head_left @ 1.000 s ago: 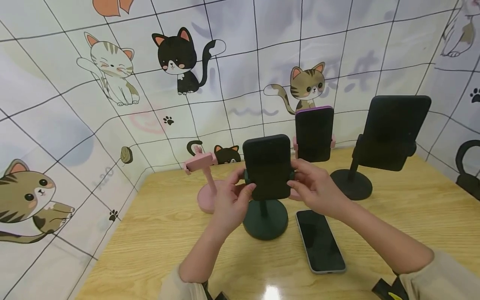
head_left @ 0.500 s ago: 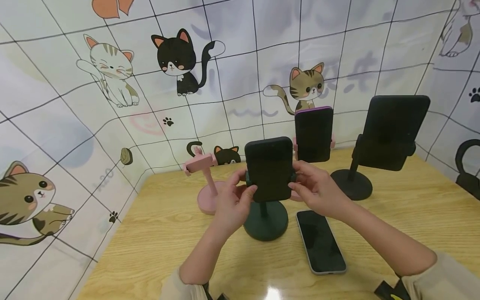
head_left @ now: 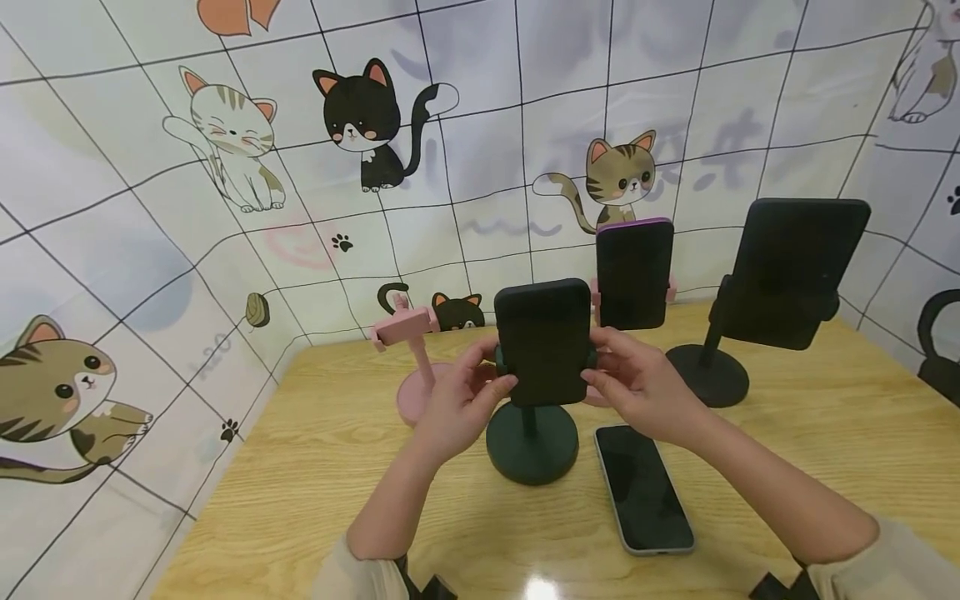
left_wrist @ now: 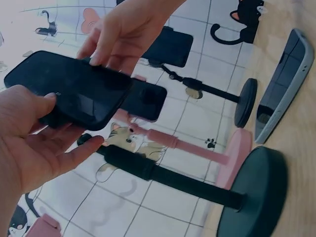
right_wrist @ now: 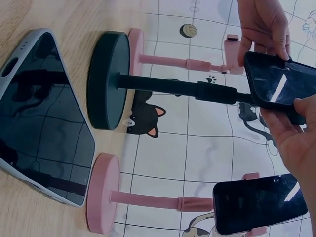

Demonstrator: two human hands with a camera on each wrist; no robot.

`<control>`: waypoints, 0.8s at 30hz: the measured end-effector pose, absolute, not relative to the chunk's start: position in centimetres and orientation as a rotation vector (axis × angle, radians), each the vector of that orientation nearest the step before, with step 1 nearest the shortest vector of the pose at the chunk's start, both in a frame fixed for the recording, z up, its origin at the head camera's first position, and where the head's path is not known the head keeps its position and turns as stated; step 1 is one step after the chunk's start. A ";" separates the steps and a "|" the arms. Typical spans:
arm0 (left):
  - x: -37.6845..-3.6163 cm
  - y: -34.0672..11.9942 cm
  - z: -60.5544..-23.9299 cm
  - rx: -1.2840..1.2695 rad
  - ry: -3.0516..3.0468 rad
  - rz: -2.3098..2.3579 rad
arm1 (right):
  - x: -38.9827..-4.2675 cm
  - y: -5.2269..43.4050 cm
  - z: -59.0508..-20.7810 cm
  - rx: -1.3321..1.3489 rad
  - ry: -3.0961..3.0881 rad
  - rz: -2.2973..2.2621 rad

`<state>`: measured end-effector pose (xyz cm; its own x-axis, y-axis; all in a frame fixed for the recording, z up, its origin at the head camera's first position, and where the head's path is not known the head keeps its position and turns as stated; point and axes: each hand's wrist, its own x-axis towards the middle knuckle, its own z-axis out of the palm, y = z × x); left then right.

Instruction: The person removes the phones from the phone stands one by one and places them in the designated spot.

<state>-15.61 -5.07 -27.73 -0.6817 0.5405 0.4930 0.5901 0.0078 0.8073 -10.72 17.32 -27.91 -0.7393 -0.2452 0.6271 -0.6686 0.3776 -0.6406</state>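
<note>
A black phone [head_left: 543, 342] stands upright in the clamp of a dark green phone stand [head_left: 532, 450]. My left hand [head_left: 467, 400] pinches its left edge, thumb on the front and fingers behind. On the opposite edge, my right hand [head_left: 647, 387] pinches in the same way beside the clamp's arm. The left wrist view shows the phone [left_wrist: 69, 89] between both hands, above the stand's telescopic pole [left_wrist: 168, 182]. Much of the clamp is hidden by the phone and fingers.
A phone with a grey edge [head_left: 645, 492] lies on the wooden table [head_left: 300, 500] before my right forearm. A bare pink stand [head_left: 416, 392] is behind left. Behind right are a pink stand holding a phone [head_left: 635, 275] and a black stand holding a tablet [head_left: 798, 271].
The phone in my hands has shifted slightly right and down, while its stand's base stays about in place. Both hands keep their grip. The head view has moved a little.
</note>
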 end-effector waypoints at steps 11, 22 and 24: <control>-17.9 -5.6 -26.2 -1.361 -2.363 -1.533 | -9.8 17.0 -24.6 0.507 -2.442 1.185; -20.3 -4.8 -25.8 -1.804 -2.279 -1.694 | -8.7 11.0 -22.0 0.427 -2.230 0.670; -20.6 -4.4 -25.7 -1.817 -2.293 -1.624 | -8.9 10.1 -21.9 0.384 -2.246 0.637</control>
<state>-20.56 -4.43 -25.75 -0.3956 0.8352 0.3821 0.6375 -0.0497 0.7688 -8.88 10.05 -21.93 -0.6690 -0.0755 0.7394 -0.4525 0.8306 -0.3246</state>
